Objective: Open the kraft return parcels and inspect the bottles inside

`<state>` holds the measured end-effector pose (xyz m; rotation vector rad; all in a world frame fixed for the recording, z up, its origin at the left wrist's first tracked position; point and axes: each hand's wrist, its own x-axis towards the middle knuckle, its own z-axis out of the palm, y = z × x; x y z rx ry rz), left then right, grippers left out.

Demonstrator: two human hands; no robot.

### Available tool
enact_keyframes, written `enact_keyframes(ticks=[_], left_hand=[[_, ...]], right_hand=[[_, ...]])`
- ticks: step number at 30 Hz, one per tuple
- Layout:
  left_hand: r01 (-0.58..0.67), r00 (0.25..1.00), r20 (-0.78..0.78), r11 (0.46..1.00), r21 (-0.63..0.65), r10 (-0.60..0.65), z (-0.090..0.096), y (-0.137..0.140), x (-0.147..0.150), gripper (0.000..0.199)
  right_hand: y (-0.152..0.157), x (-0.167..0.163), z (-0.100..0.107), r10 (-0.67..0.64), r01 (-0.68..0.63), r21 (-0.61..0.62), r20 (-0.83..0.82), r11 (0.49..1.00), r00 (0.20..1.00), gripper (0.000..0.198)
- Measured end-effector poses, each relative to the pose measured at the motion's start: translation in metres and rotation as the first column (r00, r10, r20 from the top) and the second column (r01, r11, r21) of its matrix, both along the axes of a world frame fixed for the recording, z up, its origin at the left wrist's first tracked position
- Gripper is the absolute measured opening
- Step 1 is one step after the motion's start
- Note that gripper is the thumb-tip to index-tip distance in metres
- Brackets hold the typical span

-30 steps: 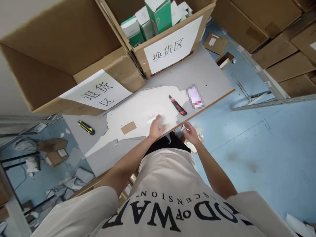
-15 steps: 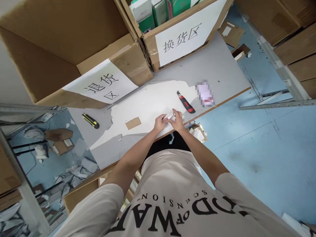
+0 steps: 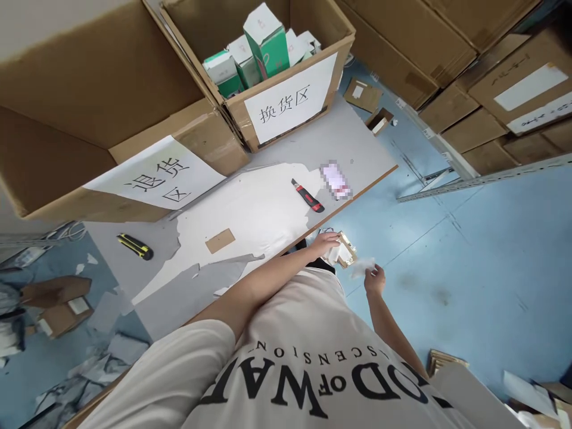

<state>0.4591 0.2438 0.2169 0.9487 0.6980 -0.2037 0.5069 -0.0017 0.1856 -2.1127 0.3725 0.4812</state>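
My left hand (image 3: 322, 245) reaches past the table's front edge, its fingers stretched out over a small open carton (image 3: 347, 250) with white scraps in it. Nothing shows in that hand. Further right, above the blue floor, my right hand (image 3: 375, 279) is closed on a thin, whitish, see-through scrap (image 3: 363, 267). On the table lie a red and black utility knife (image 3: 308, 196), a yellow and black utility knife (image 3: 134, 245) and a small brown cardboard piece (image 3: 220, 241). A large white sheet (image 3: 250, 202) is spread under the cardboard and the red knife.
Two big cardboard boxes stand at the table's back: the left box (image 3: 147, 128) and the right box (image 3: 286, 101), which holds several green and white cartons (image 3: 270, 50). A pixelated phone-like object (image 3: 336, 180) lies near the edge (image 3: 375, 183). Stacked boxes (image 3: 473, 119) fill the right shelf.
Both hands have left the table's front edge and moved right, beyond it. They have come apart, with the whitish scrap now in the right hand. The view has shifted to the right.
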Motion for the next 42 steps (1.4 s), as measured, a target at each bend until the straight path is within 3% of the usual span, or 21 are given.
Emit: enact_keyframes(ticks=[2,4,7,9,14,18,21,24,27,31,36,39,42], left_hand=[[-0.042,0.999,0.012,0.999,0.006,0.042,0.005,0.007,0.001,0.039],[-0.114,0.993,0.026,0.993,0.022,0.113,0.01,0.015,0.001,0.039],[-0.269,0.963,0.053,0.961,0.069,0.265,0.018,0.033,-0.004,0.045],[-0.407,0.912,0.115,0.905,0.12,0.394,0.024,0.051,-0.011,0.053],[-0.721,0.69,0.367,0.636,0.275,0.624,0.048,0.108,-0.041,0.071],[-0.833,0.55,0.497,0.401,0.381,0.671,0.064,0.137,-0.079,0.072],[-0.878,0.435,0.535,0.207,0.433,0.724,0.065,0.14,-0.121,0.074],[-0.876,0.317,0.517,0.036,0.481,0.795,0.06,0.126,-0.172,0.078],[-0.848,0.198,0.471,-0.091,0.523,0.86,0.053,0.097,-0.225,0.081],[-0.787,-0.013,0.404,-0.258,0.56,0.915,0.043,0.048,-0.28,0.08],[-0.727,-0.198,0.384,-0.398,0.56,0.902,0.029,-0.014,-0.33,0.083],[-0.669,-0.316,0.378,-0.487,0.561,0.87,0.021,-0.05,-0.365,0.083],[-0.612,-0.386,0.395,-0.551,0.567,0.834,0.015,-0.085,-0.404,0.082]], right_hand=[[-0.001,0.002,-0.001,-0.041,0.042,-0.084,0.016,0.996,0.999,0.068],[0.014,0.011,0.001,-0.015,0.017,-0.09,0.032,0.996,0.999,0.071],[0.064,0.034,0.012,0.136,-0.144,0.052,0.133,0.988,0.982,0.071],[0.109,0.053,0.026,0.25,-0.3,0.186,0.249,0.936,0.936,0.071],[0.219,0.09,0.066,0.404,-0.581,0.387,0.449,0.716,0.797,0.072],[0.282,0.093,0.084,0.459,-0.698,0.444,0.534,0.562,0.71,0.071],[0.317,0.075,0.085,0.538,-0.772,0.456,0.554,0.443,0.635,0.07],[0.348,0.042,0.081,0.646,-0.833,0.445,0.536,0.33,0.543,0.067],[0.373,-0.002,0.08,0.762,-0.883,0.413,0.491,0.224,0.423,0.067],[0.389,-0.066,0.079,0.892,-0.951,0.309,0.418,0.036,0.17,0.066],[0.382,-0.146,0.077,0.908,-0.948,0.223,0.4,-0.228,-0.124,0.062],[0.37,-0.2,0.075,0.881,-0.92,0.21,0.418,-0.331,-0.221,0.061],[0.356,-0.258,0.075,0.834,-0.873,0.212,0.457,-0.439,-0.308,0.061]])
